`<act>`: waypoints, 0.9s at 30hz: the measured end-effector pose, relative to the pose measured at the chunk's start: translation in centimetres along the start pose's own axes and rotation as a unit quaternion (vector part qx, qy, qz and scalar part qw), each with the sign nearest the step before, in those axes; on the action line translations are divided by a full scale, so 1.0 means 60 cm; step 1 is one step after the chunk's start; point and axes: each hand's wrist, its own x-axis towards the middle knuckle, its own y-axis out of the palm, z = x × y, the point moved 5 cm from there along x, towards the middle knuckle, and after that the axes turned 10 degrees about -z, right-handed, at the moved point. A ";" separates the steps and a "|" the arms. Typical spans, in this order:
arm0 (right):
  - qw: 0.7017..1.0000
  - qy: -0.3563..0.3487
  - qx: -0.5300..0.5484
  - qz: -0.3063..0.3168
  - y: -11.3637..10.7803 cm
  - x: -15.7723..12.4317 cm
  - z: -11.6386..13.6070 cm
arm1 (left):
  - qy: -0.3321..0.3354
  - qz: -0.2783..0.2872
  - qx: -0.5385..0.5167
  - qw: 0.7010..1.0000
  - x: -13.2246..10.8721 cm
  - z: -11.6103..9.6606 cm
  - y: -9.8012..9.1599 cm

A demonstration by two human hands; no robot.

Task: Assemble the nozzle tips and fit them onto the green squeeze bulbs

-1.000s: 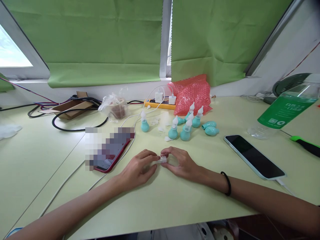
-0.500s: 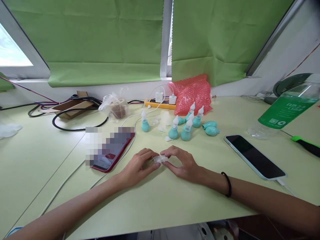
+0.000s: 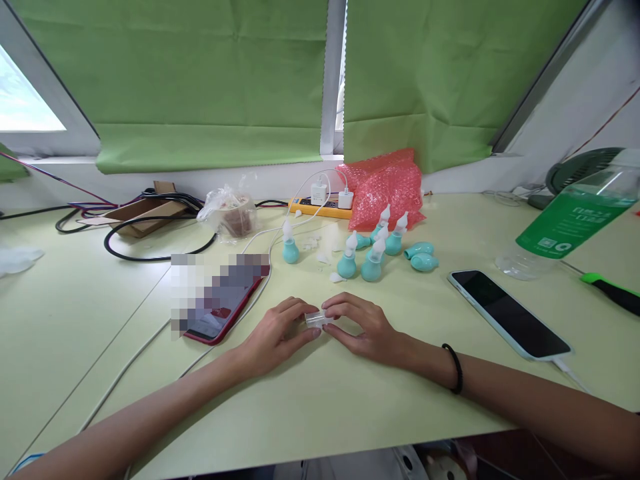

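My left hand and my right hand rest on the pale green table with fingertips meeting around a small clear plastic piece. Both hands pinch it between thumb and fingers, just above the tabletop. Behind them stand several teal bulbs with white tips, one apart to the left, and two teal bulbs lie on their sides. Small white loose tips lie among them.
A red phone on a white cable lies left of my hands; a light phone lies to the right. Farther back are a yellow power strip, red bubble wrap, a tape roll in plastic, a cardboard tray, black cables and a bottle.
The clear piece has shifted slightly left between my fingertips, and my right fingers have closed in a little on it. Both hands stay in the same spot.
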 end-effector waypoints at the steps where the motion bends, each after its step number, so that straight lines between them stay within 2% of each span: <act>1: 1.000 -0.002 -0.001 0.000 0.000 0.001 0.001 | 0.003 0.002 -0.002 1.000 -0.001 0.000 0.000; 7: 1.000 -0.013 -0.005 0.000 0.001 0.004 0.004 | 0.011 0.008 -0.017 1.000 -0.004 0.000 -0.001; 16: 1.000 -0.016 -0.002 -0.001 -0.001 0.001 0.004 | -0.018 0.002 -0.004 1.000 0.000 0.003 0.001; 27: 1.000 -0.020 -0.002 -0.001 -0.002 0.003 0.004 | 0.025 0.021 0.009 0.999 -0.005 0.005 0.005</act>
